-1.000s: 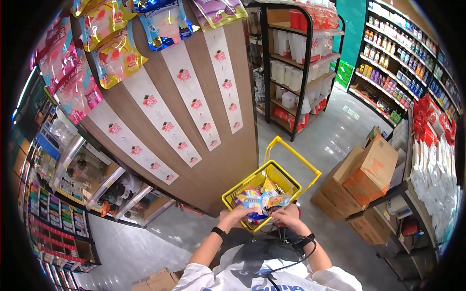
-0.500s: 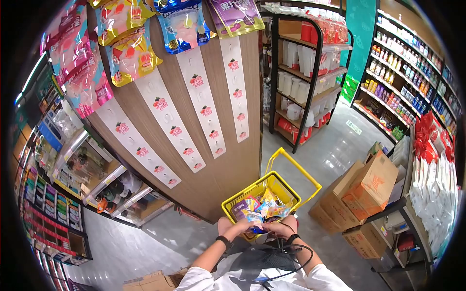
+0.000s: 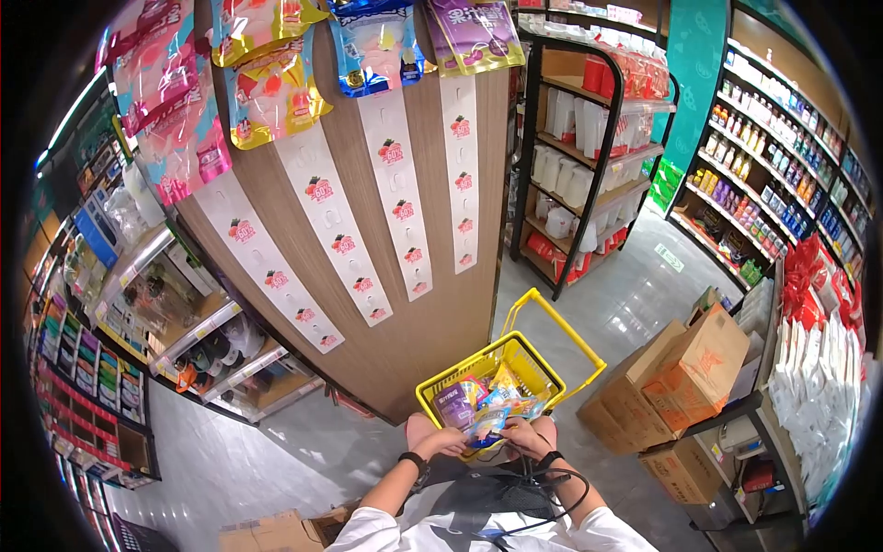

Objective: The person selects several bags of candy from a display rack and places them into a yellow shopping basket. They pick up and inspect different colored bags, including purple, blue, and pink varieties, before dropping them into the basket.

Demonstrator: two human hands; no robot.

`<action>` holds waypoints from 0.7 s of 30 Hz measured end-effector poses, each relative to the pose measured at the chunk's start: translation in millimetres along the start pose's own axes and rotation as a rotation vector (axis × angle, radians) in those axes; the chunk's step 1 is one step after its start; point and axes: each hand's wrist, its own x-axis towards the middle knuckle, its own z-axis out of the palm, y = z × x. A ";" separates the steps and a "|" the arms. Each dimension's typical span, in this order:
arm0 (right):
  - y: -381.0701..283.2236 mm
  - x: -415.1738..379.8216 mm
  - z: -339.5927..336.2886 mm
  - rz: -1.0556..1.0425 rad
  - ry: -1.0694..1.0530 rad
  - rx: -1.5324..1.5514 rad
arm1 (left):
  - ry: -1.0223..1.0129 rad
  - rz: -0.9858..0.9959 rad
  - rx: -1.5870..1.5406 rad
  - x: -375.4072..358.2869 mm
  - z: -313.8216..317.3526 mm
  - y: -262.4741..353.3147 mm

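A yellow shopping basket (image 3: 428,402) sits low in front of me, with several candy bags in it. My right hand (image 3: 528,439) pinches the right edge of a blue and white candy bag (image 3: 488,424) at the basket's near side. Closed fingers of my left hand (image 3: 445,442) grip the same bag's lower left edge. Beside it inside the basket lies a purple candy bag (image 3: 453,405). A yellow candy bag (image 3: 505,378) is further back in the pile. Both wrists wear dark bands.
Candy bags, including a blue one (image 3: 375,51), hang on white strips (image 3: 401,198) from a wooden panel (image 3: 441,317). The basket's raised yellow handle (image 3: 578,336) points right. Cardboard boxes (image 3: 696,368) stand to the right; a black shelf rack (image 3: 589,166) is behind.
My hands have moved apart, and the blue and white bag between them now shows more of its face. The view has shifted slightly, so the hanging bags sit further right and higher.
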 end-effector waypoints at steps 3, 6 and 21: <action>20.3 12.5 1.2 -0.057 0.132 0.109 | 0.036 0.083 0.092 -16.8 -8.0 10.0; 32.5 18.4 -3.3 -0.077 0.088 0.149 | 0.181 0.075 0.469 -4.7 -35.9 0.3; 27.2 21.3 -44.6 -0.031 0.184 -0.988 | 0.096 -0.328 0.137 -120.5 -7.9 14.3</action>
